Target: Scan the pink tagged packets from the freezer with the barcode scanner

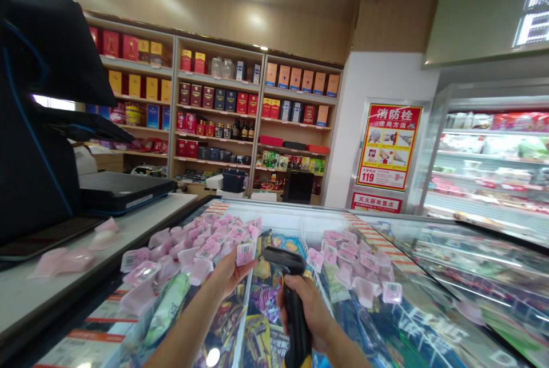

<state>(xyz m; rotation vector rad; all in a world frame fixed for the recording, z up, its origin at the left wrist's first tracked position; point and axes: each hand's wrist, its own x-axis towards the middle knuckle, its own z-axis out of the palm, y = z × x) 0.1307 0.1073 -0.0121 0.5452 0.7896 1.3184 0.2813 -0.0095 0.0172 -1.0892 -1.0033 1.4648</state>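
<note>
My left hand (223,278) is closed on a small pink plastic cup (245,254), its barcode label facing me. Wrapped round the handle of a black barcode scanner (295,322) is my right hand (309,305). The scanner's head points left, toward the held cup, with a small gap between them. Beyond and left of my left hand, a heap of similar pink cups (210,238) lies on the glass top of a freezer chest. To the right of the scanner sits a second group of pink cups (355,259), some with barcodes showing.
Packaged frozen goods (261,339) show through the glass below. At left a counter (21,299) bears a dark checkout terminal (55,71) and a few pink cups (64,260). Shelves of boxed goods (214,99) line the back; a refrigerated display (493,162) stands right.
</note>
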